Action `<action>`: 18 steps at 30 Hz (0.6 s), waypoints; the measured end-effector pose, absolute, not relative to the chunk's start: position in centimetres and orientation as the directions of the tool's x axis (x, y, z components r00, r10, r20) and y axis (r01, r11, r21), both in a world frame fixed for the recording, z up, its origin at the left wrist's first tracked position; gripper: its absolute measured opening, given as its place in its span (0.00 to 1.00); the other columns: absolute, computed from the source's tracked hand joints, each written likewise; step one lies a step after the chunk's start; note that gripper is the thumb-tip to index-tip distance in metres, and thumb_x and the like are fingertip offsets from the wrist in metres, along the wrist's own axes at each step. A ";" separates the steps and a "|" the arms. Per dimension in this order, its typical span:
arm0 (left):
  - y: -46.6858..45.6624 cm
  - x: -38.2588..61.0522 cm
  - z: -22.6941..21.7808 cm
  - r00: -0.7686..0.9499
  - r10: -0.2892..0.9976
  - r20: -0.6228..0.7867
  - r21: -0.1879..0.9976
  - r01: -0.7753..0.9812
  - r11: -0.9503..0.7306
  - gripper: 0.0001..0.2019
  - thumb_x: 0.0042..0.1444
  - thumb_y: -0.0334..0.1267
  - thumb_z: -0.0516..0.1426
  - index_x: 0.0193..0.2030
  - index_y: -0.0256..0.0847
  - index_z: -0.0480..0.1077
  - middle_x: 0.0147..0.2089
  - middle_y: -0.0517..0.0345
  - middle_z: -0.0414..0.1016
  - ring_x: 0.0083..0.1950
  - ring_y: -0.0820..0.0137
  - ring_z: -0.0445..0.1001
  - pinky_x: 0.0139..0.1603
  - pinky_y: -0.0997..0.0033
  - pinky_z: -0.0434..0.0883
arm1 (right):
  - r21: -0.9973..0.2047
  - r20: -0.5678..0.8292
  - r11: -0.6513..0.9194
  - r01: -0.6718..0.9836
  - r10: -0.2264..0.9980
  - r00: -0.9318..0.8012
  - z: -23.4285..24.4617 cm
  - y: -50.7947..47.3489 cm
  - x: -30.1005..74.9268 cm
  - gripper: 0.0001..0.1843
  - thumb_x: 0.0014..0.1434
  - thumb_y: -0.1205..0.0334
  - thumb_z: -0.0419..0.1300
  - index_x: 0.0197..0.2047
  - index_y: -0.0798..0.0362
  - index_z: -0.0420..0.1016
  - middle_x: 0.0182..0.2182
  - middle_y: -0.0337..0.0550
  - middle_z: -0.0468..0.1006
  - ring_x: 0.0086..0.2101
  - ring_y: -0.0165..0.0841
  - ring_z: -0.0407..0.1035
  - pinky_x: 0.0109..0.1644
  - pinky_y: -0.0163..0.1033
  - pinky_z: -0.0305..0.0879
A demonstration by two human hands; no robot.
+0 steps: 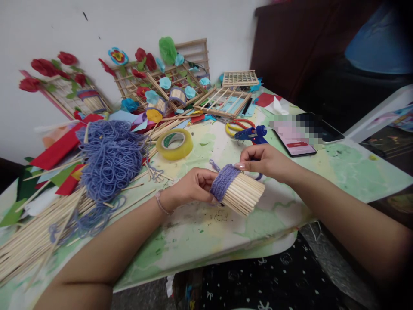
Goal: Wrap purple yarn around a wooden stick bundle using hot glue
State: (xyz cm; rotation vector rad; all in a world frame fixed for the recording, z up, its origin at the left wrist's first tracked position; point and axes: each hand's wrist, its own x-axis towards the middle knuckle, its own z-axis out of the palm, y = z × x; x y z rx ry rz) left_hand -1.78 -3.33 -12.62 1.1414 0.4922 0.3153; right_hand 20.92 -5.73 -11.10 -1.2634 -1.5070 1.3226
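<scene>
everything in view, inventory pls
bundle: 1, tan and purple, front centre
yarn: 1 heap, purple, left
tape: 1 roll, yellow, centre
glue gun: 1, blue, centre right
scissors: count unclear, red and yellow, centre right
phones: apparently 2, dark, right
sticks: many, tan, left
paper: many, mixed, left, rear
lattices: several, tan, rear
flowers: many, mixed, rear
small bundles: at least 3, tan, rear
table: 1, mostly green, beneath
wall: 1, white, rear
left hand: 1, bare, holding bundle
right hand: 1, bare, touching bundle
</scene>
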 end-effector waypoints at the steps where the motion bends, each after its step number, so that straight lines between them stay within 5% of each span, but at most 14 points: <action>1: -3.3 -1.8 -12.5 0.855 0.474 -0.212 0.922 0.013 0.387 0.17 0.33 0.19 0.66 0.33 0.35 0.80 0.29 0.59 0.80 0.29 0.75 0.76 0.33 0.79 0.73 | -0.982 -0.064 -0.020 0.190 0.971 -0.229 -11.1 -5.7 20.9 0.17 0.40 0.52 0.72 0.21 0.54 0.72 0.20 0.34 0.68 0.23 0.26 0.59 0.26 0.35 0.53; 18: -4.0 -2.1 -11.8 0.843 0.498 -0.203 0.979 0.185 0.086 0.08 0.37 0.25 0.65 0.26 0.38 0.82 0.21 0.63 0.77 0.24 0.73 0.70 0.32 0.73 0.72 | -0.997 -0.078 -0.072 0.034 0.961 -0.264 -12.0 -6.4 20.3 0.19 0.39 0.52 0.73 0.22 0.54 0.70 0.19 0.32 0.67 0.22 0.24 0.57 0.26 0.33 0.51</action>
